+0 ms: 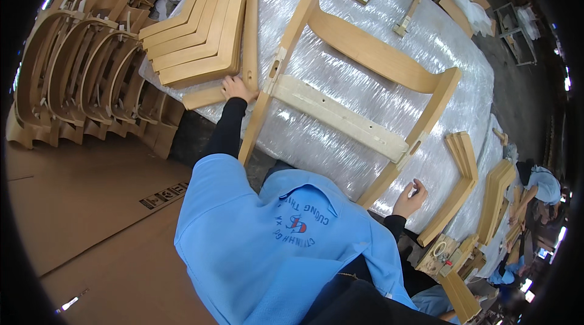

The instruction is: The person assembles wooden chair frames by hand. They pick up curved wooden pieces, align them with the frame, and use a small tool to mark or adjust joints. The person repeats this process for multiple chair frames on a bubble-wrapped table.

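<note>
A plastic-wrapped worktop is seen. A wooden chair frame and stacked bent wooden pieces are laid on it.

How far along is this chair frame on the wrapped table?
Done: the chair frame has two legs joined by a curved back slat and a pale rail. In hand: the left hand touches a wooden piece beside the stacked bent parts; the right hand is near the frame's leg. Left: those loose parts remain unattached.

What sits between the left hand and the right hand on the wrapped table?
In the head view, the wooden chair-back frame lies between the left hand and right hand, on the plastic-wrapped table.
</note>
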`<state>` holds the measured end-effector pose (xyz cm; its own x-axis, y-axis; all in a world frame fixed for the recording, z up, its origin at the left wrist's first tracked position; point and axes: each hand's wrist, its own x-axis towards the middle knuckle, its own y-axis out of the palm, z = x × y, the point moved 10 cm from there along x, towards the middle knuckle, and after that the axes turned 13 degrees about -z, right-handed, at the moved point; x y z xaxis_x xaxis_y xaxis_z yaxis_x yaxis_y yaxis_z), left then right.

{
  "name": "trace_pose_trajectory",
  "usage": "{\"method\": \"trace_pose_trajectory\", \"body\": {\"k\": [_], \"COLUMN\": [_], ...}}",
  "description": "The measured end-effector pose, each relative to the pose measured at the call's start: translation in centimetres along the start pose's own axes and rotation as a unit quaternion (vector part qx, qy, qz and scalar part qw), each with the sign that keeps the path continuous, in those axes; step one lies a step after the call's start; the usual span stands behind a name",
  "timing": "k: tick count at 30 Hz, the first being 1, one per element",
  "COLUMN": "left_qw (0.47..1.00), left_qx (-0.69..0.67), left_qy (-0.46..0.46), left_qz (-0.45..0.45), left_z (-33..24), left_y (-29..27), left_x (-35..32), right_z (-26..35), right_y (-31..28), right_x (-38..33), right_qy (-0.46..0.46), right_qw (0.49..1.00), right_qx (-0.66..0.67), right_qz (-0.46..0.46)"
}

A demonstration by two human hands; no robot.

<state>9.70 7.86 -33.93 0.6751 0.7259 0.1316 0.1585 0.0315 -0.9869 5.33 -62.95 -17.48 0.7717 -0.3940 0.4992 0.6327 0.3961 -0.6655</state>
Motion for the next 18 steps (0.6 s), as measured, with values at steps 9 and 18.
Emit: {"method": "trace_pose_trajectory", "body": {"k": [9,18], "left_qw": [0.99,0.945], "left_qx": [-0.033,-0.314], "left_qy": [-0.06,-0.048], "left_qz": [0.125,0.071], "left_z": [-1.6,2.5], "left_y": [2.5,-5.1], "left_x": [1.9,4.2], "right_z": [6.2,8.1], "right_y": [2.1,2.1], "right_x": [-1.0,-2.2], "right_qy": [0.015,0.003], "right_qw": [0.998,0.995], "right_qx": [0.047,0.101], "right_qz": [0.029,-0.008]}}
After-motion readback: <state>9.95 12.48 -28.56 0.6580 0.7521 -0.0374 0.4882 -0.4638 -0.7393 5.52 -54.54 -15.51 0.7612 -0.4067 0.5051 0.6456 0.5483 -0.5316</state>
